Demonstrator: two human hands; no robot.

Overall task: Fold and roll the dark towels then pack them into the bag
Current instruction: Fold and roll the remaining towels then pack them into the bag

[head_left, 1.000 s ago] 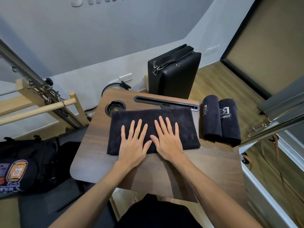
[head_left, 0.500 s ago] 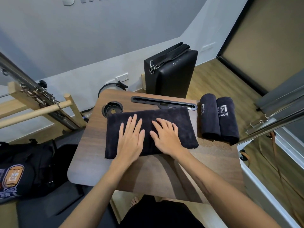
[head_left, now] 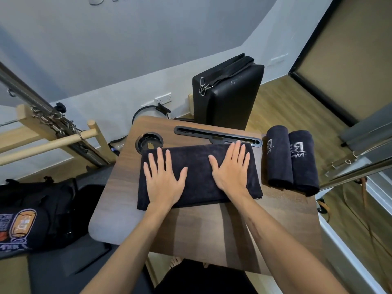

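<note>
Both hands, left hand (head_left: 163, 179) and right hand (head_left: 232, 170), press flat with fingers spread on the folded towel (head_left: 197, 177), whose long axis runs left-right beneath them.

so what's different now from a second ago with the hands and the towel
Both hands slid apart along the folded towel: the left hand went toward its left end, the right hand toward its right end, smoothing it with flat, spread fingers. Nothing was gripped or released. The towel stayed folded on the table, and the two rolled towels stayed at the right.
</note>
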